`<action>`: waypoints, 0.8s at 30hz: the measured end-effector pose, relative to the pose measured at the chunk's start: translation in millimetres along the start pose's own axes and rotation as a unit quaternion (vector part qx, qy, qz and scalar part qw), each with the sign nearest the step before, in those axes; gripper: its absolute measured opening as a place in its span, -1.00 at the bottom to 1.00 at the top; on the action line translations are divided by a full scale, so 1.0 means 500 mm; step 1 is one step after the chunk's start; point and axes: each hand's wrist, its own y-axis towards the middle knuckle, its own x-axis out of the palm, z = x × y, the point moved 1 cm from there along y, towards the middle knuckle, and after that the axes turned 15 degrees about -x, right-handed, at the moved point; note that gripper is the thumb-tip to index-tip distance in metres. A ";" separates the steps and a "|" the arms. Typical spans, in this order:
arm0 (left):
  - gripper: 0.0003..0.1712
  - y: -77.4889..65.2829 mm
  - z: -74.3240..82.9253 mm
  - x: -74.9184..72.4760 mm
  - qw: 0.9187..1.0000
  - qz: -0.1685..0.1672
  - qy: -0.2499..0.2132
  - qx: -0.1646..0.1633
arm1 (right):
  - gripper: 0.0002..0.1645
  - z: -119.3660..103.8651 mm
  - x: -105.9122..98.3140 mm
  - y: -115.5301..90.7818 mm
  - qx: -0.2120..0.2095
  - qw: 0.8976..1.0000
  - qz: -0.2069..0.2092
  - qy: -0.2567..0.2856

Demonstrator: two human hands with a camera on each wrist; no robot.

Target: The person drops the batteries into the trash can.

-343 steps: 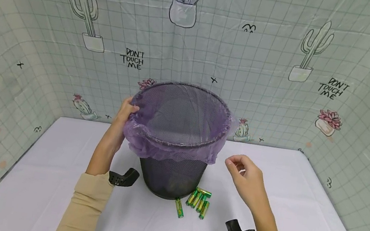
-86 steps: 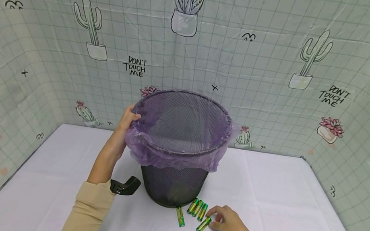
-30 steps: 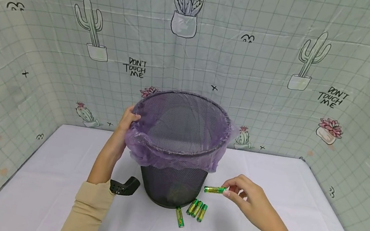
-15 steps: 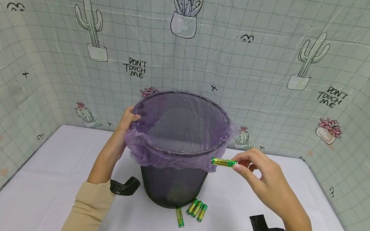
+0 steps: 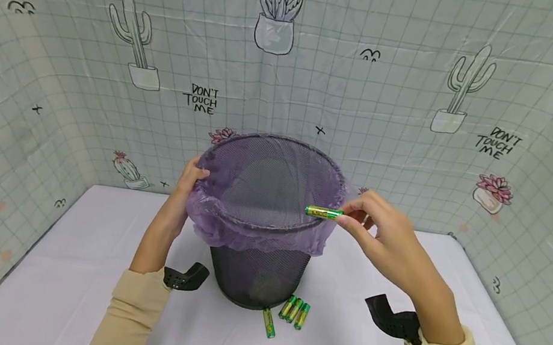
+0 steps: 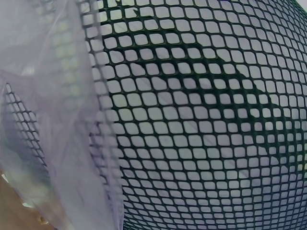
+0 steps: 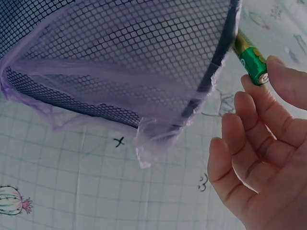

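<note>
A black mesh wastebasket [image 5: 253, 278] stands upright on the table, lined with a thin purple plastic bag [image 5: 249, 237] folded over its rim. My left hand [image 5: 185, 185] grips the rim at the left, thumb over the bag. At the right side of the rim, my right hand [image 5: 386, 237] pinches one end of a green and yellow battery [image 5: 323, 213] between thumb and finger. Its free end reaches over the opening in the head view. In the right wrist view that battery [image 7: 252, 60] is partly hidden behind the rim. The left wrist view is mostly filled by mesh [image 6: 192, 110].
Three batteries [image 5: 294, 311] lie side by side at the basket's right foot. Another battery [image 5: 269, 323] lies apart in front of the base. A white cloth covers the table [image 5: 91, 263]. A curtain [image 5: 290, 89] printed with cacti surrounds the back and sides.
My right hand picked up a battery from the table, raised it, and moved it left to the basket's rim. Fewer batteries lie on the table. My left hand stays at the rim.
</note>
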 end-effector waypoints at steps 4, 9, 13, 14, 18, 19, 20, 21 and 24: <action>-0.32 -0.001 0.001 0.000 1.000 -0.001 -0.002 -0.001 | -0.92 -0.001 0.008 0.022 0.018 1.000 -0.013 -0.008; -0.32 -0.002 0.003 0.000 1.000 0.002 0.000 -0.004 | -0.84 -0.003 0.019 0.044 0.043 0.998 -0.030 -0.022; -0.32 -0.002 0.003 0.001 1.000 0.000 -0.002 -0.005 | -0.84 0.000 0.025 0.050 0.060 0.997 -0.037 -0.029; -0.32 -0.002 0.003 0.001 1.000 -0.001 -0.002 -0.005 | -0.84 0.001 0.026 0.051 0.064 0.997 -0.037 -0.030; -0.32 -0.001 0.003 0.001 1.000 0.000 -0.004 -0.003 | -0.85 0.004 0.028 0.051 0.079 0.996 -0.038 -0.033; -0.32 -0.001 0.002 0.001 1.000 0.000 -0.004 -0.003 | -0.85 0.005 0.029 0.051 0.080 0.996 -0.037 -0.033; -0.32 -0.001 0.002 0.001 1.000 0.000 -0.003 -0.004 | -0.85 0.005 0.029 0.051 0.081 0.995 -0.037 -0.034; -0.32 0.000 0.001 0.000 1.000 0.000 -0.004 -0.003 | -0.85 0.004 0.029 0.051 0.082 0.995 -0.036 -0.035; -0.32 0.001 0.000 0.000 1.000 0.000 -0.004 -0.002 | -0.85 0.003 0.030 0.050 0.082 0.995 -0.033 -0.035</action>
